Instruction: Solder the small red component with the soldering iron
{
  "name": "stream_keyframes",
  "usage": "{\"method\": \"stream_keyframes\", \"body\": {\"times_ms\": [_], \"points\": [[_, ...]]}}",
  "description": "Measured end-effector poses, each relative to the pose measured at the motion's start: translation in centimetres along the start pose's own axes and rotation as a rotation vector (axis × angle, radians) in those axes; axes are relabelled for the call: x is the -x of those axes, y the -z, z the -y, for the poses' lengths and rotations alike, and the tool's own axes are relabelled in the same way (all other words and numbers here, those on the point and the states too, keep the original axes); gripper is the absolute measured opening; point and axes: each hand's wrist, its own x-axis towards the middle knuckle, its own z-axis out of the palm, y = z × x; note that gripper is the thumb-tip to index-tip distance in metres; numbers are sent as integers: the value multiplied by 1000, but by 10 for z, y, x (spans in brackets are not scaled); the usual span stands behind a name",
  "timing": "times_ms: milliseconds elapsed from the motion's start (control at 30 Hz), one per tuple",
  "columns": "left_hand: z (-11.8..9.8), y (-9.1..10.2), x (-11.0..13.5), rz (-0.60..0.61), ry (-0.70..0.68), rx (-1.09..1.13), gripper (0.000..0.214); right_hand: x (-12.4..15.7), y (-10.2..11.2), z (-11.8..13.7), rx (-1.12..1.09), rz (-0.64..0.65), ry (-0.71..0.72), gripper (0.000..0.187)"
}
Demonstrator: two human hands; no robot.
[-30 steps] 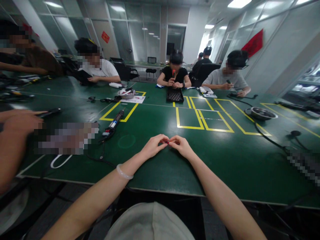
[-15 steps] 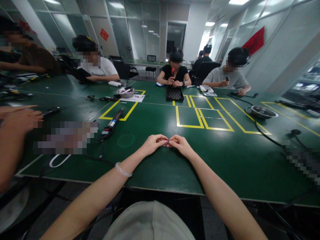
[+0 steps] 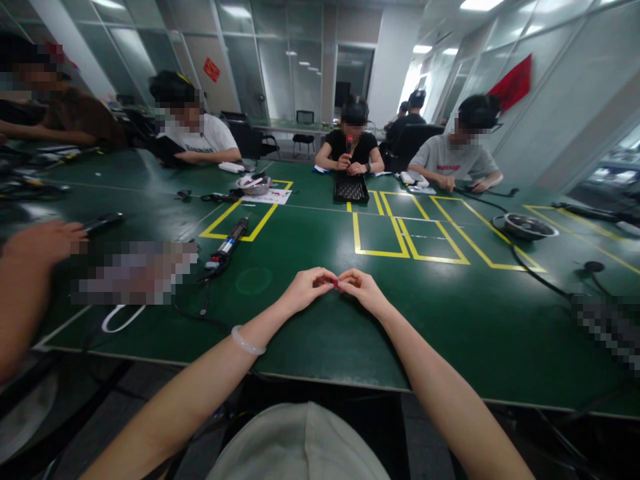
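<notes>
My left hand [image 3: 307, 289] and my right hand [image 3: 361, 288] meet over the green table [image 3: 400, 313], fingertips pinched together. Between them sits a tiny red part [image 3: 335, 283], held by both hands; its shape is too small to make out. A pale bangle [image 3: 246, 341] circles my left wrist. Both forearms reach in from the near table edge.
An electric screwdriver [image 3: 231, 242] with its cable lies to the left in a yellow taped box. A black tray [image 3: 351, 189] and a metal bowl [image 3: 525, 227] stand farther back. Several people sit around the table; another person's arm [image 3: 25, 280] reaches in at the left.
My hands stay pinched together in the same spot. The person at the far right has lowered a hand to the table.
</notes>
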Motion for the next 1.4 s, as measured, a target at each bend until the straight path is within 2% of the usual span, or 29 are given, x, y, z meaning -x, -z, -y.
{"method": "stream_keyframes", "body": {"times_ms": [200,300,367,500,600,667,767,900,1067,1233,1400], "points": [[-8,4,0,-9,-48,-160,28,-1,1,-5,42,11,4,30],[-5,23,-2,-117,-51,-339,36,-1,2,-5,55,3,-6,30],[4,47,-2,-197,-2,-521,40,-1,2,-5,61,3,-11,31],[37,110,10,-294,287,-915,51,-1,2,-5,80,17,-4,30],[60,155,30,-305,524,-1125,64,-1,2,-4,95,33,-3,29],[70,176,44,-277,671,-1162,72,-1,2,-4,101,45,-4,29],[78,190,57,-195,826,-1125,70,-1,3,-3,106,54,-9,28],[79,190,57,-148,845,-1108,57,-1,3,-2,102,51,-13,27],[66,173,48,-125,819,-1095,64,-2,3,-3,90,64,-25,28],[42,137,33,-103,761,-1089,66,-3,3,-6,88,61,-16,28],[18,89,13,-24,593,-1062,63,-3,3,-5,125,42,-18,26]]}}
